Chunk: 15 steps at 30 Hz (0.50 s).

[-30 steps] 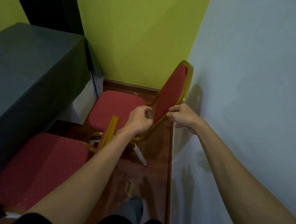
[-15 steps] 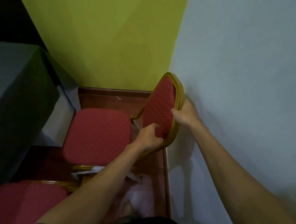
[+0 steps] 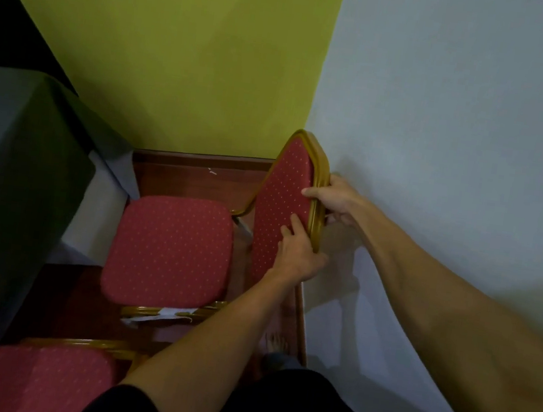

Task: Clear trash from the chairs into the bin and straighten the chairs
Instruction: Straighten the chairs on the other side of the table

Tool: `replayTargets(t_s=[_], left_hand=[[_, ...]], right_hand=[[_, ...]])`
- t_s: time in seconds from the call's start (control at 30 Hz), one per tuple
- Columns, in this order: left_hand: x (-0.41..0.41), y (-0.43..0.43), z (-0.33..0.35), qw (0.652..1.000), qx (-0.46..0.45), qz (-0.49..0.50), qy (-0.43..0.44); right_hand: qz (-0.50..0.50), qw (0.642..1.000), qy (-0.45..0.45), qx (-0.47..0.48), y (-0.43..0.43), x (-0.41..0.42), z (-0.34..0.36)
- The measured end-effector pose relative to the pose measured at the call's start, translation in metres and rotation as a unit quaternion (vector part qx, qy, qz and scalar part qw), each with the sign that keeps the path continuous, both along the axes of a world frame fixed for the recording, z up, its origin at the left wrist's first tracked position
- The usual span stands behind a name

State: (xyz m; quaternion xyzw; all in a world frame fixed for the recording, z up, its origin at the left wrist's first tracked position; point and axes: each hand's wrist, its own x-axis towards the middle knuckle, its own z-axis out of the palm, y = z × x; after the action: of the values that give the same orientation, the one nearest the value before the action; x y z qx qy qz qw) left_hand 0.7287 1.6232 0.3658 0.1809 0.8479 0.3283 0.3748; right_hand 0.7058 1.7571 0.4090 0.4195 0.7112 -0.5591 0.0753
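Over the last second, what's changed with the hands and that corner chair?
Both hands have shifted their grip up the chair backrest: the right hand now clasps its gold frame high on the wall side, the left hand lower down, fingers on the red padding. The backrest now stands closer to the white wall. Unchanged: both hands still hold it, the seat is bare, and the nearer chair is untouched.

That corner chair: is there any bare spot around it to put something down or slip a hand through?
Free: the chair seat, and the wooden floor between it and the green wall. Crowded: the backrest near the white wall, gripped by the left hand and the right hand.
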Motion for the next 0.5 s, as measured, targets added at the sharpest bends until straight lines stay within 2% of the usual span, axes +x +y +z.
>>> replayTargets(t_s=[0.13,0.5], left_hand=[[-0.006,0.012,0.0,0.998,0.002,0.059,-0.029],[-0.056,-0.052,-0.015,0.981,-0.011,0.191,0.009]], right_hand=[[0.016,1.0,-0.01,0.016,0.0,-0.016,-0.007],[0.136,0.991,0.002,0.013,-0.056,-0.086,-0.015]])
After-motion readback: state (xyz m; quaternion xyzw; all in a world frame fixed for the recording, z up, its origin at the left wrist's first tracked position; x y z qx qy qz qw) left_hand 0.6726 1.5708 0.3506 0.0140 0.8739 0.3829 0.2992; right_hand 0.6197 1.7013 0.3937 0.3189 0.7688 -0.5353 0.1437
